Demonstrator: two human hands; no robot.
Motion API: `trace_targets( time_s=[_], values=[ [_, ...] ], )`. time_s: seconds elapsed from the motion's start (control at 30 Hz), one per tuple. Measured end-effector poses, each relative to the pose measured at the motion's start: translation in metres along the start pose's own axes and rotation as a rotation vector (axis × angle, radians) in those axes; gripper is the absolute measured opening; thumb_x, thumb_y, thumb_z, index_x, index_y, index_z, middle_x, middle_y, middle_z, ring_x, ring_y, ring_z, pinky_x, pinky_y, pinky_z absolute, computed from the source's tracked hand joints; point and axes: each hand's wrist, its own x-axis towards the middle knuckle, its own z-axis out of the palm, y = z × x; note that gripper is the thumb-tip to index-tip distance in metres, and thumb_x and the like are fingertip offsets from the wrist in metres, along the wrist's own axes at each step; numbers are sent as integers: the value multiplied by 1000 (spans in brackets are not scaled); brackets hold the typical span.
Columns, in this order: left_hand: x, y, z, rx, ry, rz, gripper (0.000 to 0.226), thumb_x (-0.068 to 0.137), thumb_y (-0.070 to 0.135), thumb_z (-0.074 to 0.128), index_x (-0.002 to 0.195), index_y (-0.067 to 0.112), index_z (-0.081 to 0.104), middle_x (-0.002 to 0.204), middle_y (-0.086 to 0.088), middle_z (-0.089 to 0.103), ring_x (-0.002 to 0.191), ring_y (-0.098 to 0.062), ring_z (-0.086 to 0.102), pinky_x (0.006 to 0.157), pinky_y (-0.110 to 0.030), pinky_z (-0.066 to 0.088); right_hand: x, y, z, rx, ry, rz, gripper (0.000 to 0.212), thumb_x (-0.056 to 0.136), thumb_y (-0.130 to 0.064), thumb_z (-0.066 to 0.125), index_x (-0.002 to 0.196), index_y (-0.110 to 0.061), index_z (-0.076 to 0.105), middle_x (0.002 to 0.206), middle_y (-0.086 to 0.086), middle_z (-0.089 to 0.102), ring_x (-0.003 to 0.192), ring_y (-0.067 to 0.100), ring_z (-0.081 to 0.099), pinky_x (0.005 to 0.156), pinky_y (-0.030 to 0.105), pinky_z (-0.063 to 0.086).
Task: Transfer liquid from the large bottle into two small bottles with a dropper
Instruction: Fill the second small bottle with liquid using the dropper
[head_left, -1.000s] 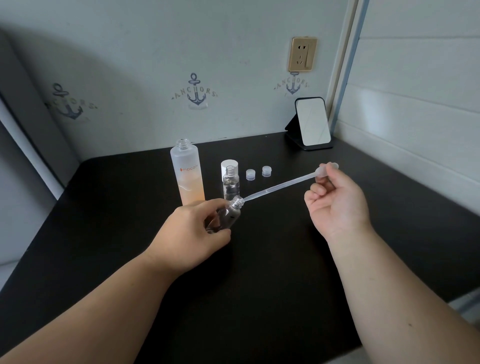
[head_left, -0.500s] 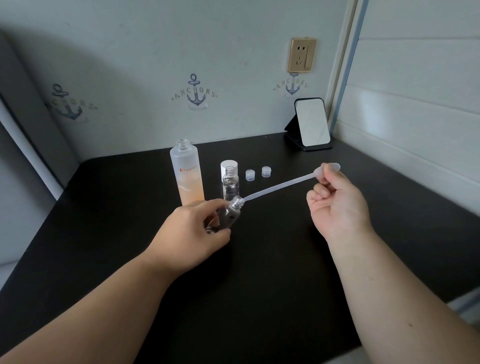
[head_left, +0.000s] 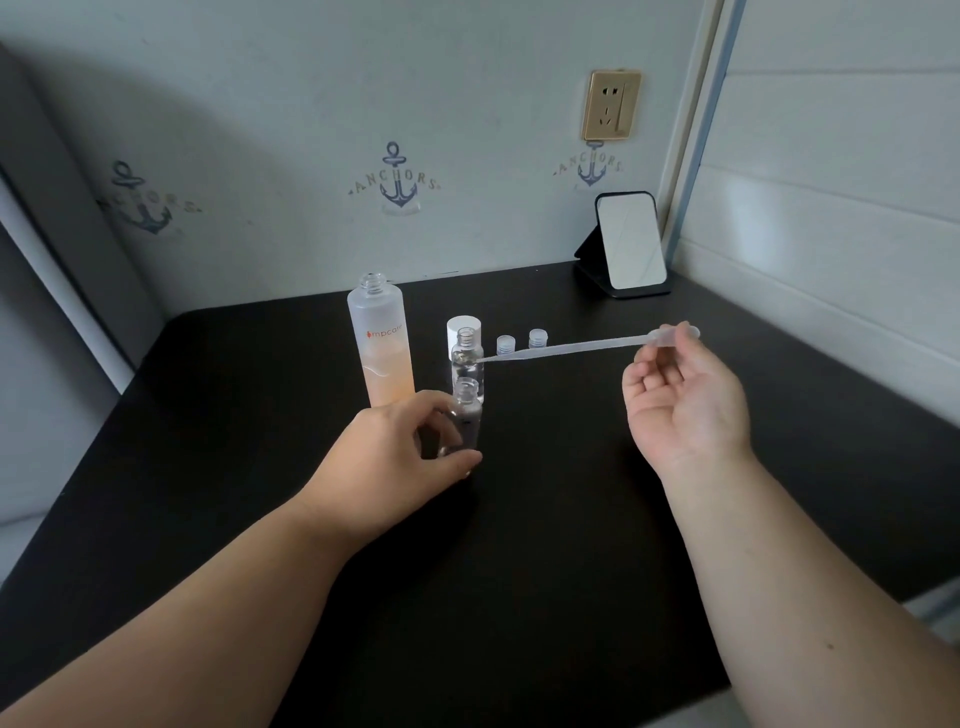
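Clear plastic dropper (head_left: 582, 347) held near-level above the black table (head_left: 545, 545), its bulb pinched between thumb and fingertips of the right hand (head_left: 685, 410), the other fingers loosely uncurled. Its tip lies at the neck of the far small bottle (head_left: 467, 364), which stands upright and uncapped; whether the tip touches the glass cannot be told. Left hand (head_left: 395, 462) curls round the near small bottle (head_left: 464, 421), fingers and thumb clamped on its body, bottle upright on the table and uncapped. Large bottle (head_left: 382, 348), frosted, open-mouthed, roughly half full of pale orange liquid, stands just beside both, to the left. Two small caps (head_left: 521, 343) and a white cap (head_left: 462, 326) wait behind the bottles; a mirror stand (head_left: 628, 244) sits well apart at the back.

Likely hazards: a dropper carried level may drip from its tip onto the table, or let liquid run back into the bulb. Any squeeze of the bulb in transit would spill it. The long stem could knock over the free-standing far bottle, since no hand steadies it. All three bottles stand open, so a nudge from either wrist would spill them.
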Motion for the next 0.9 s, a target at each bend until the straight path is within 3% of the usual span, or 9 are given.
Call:
trace_targets(
  time_s=[0.17,0.27,0.37,0.43,0.5,0.6,0.67,0.83,0.9],
  values=[
    [2,1,4,-29,-34,-13,42,74,50,82,107,42,58,99,48,56,94,15,56,72,-2,42,-2,2,1,-46,-65,18,30,93,-9,66,65,-12,74,77,2,71,62,16,64,60,23,51],
    [3,1,5,24,-69,13,46,72,58,79,109,42,55,98,54,49,94,20,52,64,-6,43,-4,2,1,-61,-95,29,27,91,-8,64,65,-9,73,75,4,69,61,17,62,59,24,50],
    [2,1,1,20,-63,41,58,66,79,64,112,45,56,92,42,59,91,18,54,66,-4,43,-5,1,1,-68,-117,39,25,89,-8,63,66,-7,72,74,4,67,60,17,60,58,25,49],
    [-2,2,-3,-70,70,99,49,74,87,50,103,48,58,92,34,64,84,5,62,66,-9,45,-5,2,1,-68,-126,46,25,89,-8,63,66,-7,72,74,5,66,59,17,59,58,26,48],
    [-5,0,-5,-215,290,112,33,89,71,49,95,41,63,86,17,68,79,-9,66,68,-20,49,-5,2,1,-68,-132,58,27,90,-9,63,65,-7,73,75,5,64,59,17,57,58,26,47],
    [-5,-2,-9,-308,592,-29,14,89,53,52,98,42,55,92,17,61,87,-3,62,71,-18,46,-6,3,2,-67,-142,74,31,92,-10,62,63,-9,74,74,5,63,58,17,55,58,25,46],
    [-2,-5,-11,-334,678,-140,31,83,46,58,111,39,49,100,15,56,92,-1,58,75,-17,44,-6,3,2,-71,-142,74,32,93,-10,62,63,-10,74,73,5,64,59,17,56,58,25,46],
    [12,-14,-9,-432,463,-301,72,88,19,68,149,29,31,142,6,49,125,-9,50,100,-30,45,-6,4,1,-70,-170,62,34,96,-11,62,65,-10,75,77,4,69,65,15,63,63,24,51],
    [17,-17,-5,-421,392,-341,76,90,26,71,153,30,28,138,11,51,121,-8,52,95,-30,46,-5,4,1,-69,-174,56,34,97,-11,63,66,-11,76,80,3,72,69,15,67,66,24,53]
  ],
)
